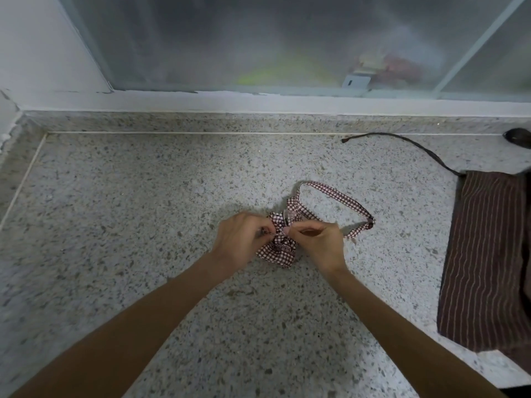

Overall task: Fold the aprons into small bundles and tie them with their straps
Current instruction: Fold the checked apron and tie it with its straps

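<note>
We see a red-and-white checked apron (277,249) bunched into a small bundle at the middle of the speckled worktop (115,196), its strap (339,196) looping away to the right. Our left hand (240,239) and right hand (323,245) meet over the bundle, fingers (287,230) curled, pinching the strap atop it. A brown striped apron (485,254) lies well apart on the right.

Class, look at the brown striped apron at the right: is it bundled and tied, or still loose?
Loose. The striped apron lies flat on the counter, its strap trailing free.
</note>
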A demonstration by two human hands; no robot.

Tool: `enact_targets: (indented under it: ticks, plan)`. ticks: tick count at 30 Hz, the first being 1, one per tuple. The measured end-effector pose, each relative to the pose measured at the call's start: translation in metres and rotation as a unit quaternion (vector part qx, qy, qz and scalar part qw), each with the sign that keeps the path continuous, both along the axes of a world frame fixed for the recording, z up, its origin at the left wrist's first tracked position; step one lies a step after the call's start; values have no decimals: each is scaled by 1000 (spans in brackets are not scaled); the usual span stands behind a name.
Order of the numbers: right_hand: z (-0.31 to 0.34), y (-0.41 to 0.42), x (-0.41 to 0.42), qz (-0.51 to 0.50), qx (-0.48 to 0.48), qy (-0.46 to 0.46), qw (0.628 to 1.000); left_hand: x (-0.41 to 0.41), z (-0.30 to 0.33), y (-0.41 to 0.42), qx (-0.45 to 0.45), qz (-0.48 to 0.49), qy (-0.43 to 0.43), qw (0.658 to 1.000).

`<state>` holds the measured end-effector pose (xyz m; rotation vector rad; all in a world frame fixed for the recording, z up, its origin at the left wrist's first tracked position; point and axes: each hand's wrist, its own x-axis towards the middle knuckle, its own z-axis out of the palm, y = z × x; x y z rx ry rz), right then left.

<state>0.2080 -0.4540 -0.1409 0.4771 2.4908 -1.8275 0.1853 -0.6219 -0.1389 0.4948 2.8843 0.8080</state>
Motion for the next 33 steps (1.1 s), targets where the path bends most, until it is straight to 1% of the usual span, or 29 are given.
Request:
enact_targets:
  ticks: [2, 4, 6, 9, 11, 13, 15, 16, 17, 19, 20, 21, 22, 23, 25, 27, 28, 30, 31, 32, 33]
  plan:
    - [-1, -6, -1, -11, 68, 10, 998, 1, 1, -2, 4, -6, -6, 1000]
    - [-1, -11, -1, 16, 163, 39, 986, 3, 1, -6, 37, 23, -25, 999]
    - [0, -13, 3, 94, 273, 83, 954, 6, 4, -10, 81, 76, -23, 994]
    - [-5, -11, 10, 197, 385, 115, 894, 10, 13, -13, 69, 107, 11, 992]
    - [-8, -9, 16, 211, 422, 91, 877, 12, 19, -10, 52, 103, 31, 993]
    - [-4, -5, 16, 223, 426, 57, 875, 15, 20, 0, 8, 83, 23, 996]
    - [3, 0, 8, 253, 424, 63, 867, 17, 15, 7, -40, 54, -6, 998]
    - [9, 3, 3, 271, 433, 79, 856, 16, 11, 7, -56, 40, -16, 998]
    - [12, 8, -3, 287, 460, 108, 834, 16, 7, 6, -70, 25, -18, 997]
    - [11, 19, -10, 338, 526, 170, 762, 13, -2, -2, -98, -5, 8, 995]
    - [8, 25, -13, 372, 554, 185, 721, 11, -7, -6, -107, -10, 33, 994]
    - [2, 30, -12, 399, 572, 188, 691, 11, -12, -10, -113, -11, 56, 992]
    - [-2, 34, -12, 413, 582, 184, 676, 11, -17, -13, -120, -11, 76, 990]
    - [-7, 37, -12, 419, 587, 177, 670, 10, -21, -15, -126, -10, 84, 988]
    - [-14, 37, -8, 409, 583, 163, 682, 6, -24, -17, -118, -19, 69, 990]
    - [-13, 34, -5, 397, 559, 139, 714, 5, -23, -19, -102, -33, 35, 994]
    - [-8, 31, -7, 394, 537, 131, 735, 4, -21, -20, -93, -36, 5, 995]
    - [0, 27, -19, 407, 455, 87, 787, 2, -16, -19, -63, -19, -70, 995]
    - [4, 28, -26, 419, 411, 42, 808, 1, -13, -18, -36, 5, -96, 995]
    - [7, 28, -33, 426, 374, 19, 824, 2, -8, -15, -3, 36, -105, 994]
    - [12, 28, -38, 425, 340, 19, 838, 3, -2, -13, 29, 67, -100, 992]
